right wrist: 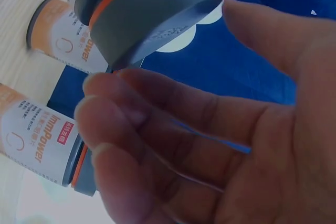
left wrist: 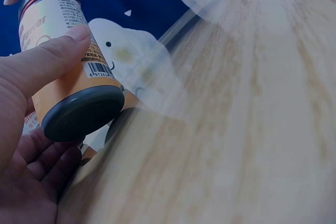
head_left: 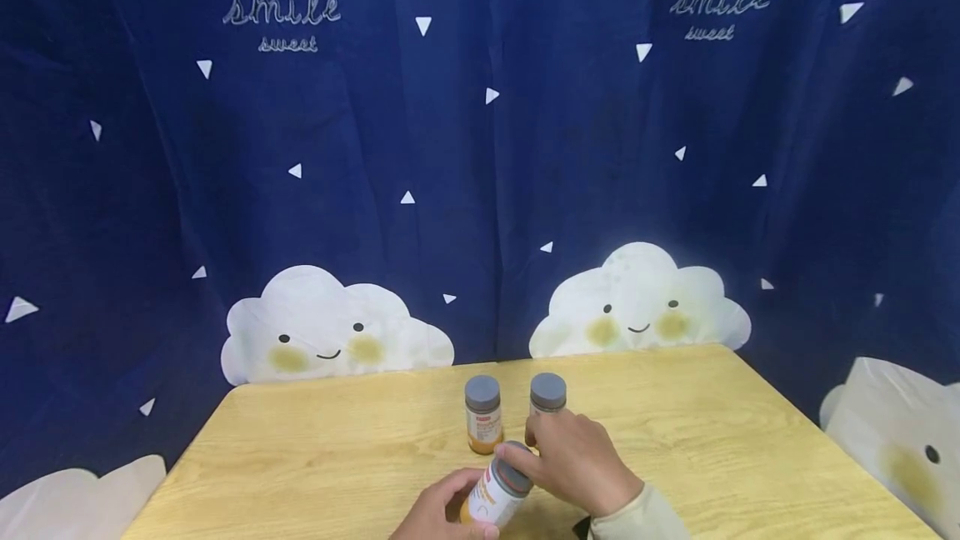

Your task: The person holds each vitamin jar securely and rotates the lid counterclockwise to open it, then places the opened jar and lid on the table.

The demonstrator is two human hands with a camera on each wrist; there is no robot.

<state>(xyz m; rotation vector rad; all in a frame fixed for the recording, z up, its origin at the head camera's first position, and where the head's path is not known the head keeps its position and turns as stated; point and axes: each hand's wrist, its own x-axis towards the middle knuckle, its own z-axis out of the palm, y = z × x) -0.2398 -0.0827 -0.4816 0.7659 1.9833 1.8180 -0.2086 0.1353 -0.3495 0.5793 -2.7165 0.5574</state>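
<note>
Over the near middle of a wooden table (head_left: pixel 337 448), the left hand (head_left: pixel 438 512) grips a tilted ImmPower bottle (head_left: pixel 492 497), its long axis rising from near left to far right; the right hand (head_left: pixel 577 461) pinches its gray cap (right wrist: pixel 152 19). Two matching bottles (head_left: pixel 483 426) (head_left: pixel 548 391) stand upright beyond.

Orange-white bottles (head_left: pixel 491 500), grey caps (head_left: pixel 482 391), yellowish grained table (head_left: pixel 330 440), navy curtain (head_left: pixel 450 148) with white clouds (head_left: pixel 322 307)

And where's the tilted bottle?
Low in the head view, near the middle: the tilted bottle is in the left hand, right hand on its cap, two bottles behind.
</note>
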